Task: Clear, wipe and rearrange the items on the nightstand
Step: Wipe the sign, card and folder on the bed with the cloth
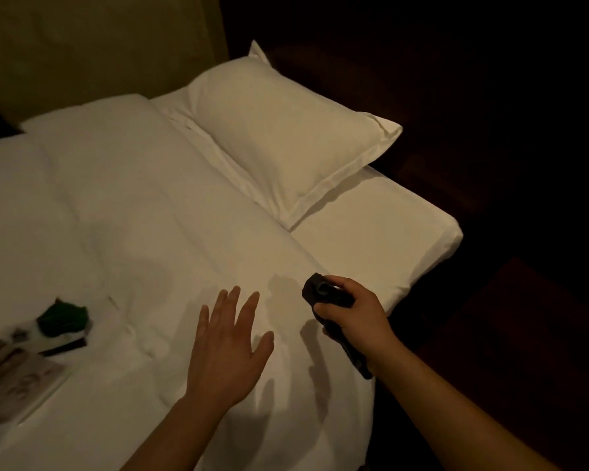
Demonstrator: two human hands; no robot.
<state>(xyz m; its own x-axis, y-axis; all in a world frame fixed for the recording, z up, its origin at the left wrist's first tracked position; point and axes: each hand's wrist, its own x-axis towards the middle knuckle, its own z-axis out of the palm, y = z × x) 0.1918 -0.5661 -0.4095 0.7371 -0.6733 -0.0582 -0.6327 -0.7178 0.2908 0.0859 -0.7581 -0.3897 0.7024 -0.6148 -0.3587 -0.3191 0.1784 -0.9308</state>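
My right hand [356,319] is closed around a long black object [323,295], held just above the white bed near its right edge; I cannot tell what the object is. Flat and open, my left hand [228,348] hovers over the duvet with fingers spread and nothing in it. At the lower left of the bed lie several small items: a dark green crumpled thing [63,317], a thin dark stick-like object [65,346] and a printed booklet [17,385]. The nightstand itself is lost in the dark.
A white pillow [286,137] rests at the head of the bed [371,226]. Beyond the bed's right edge is dark wooden floor [524,334] and deep shadow. A beige wall [99,45] stands behind the bed.
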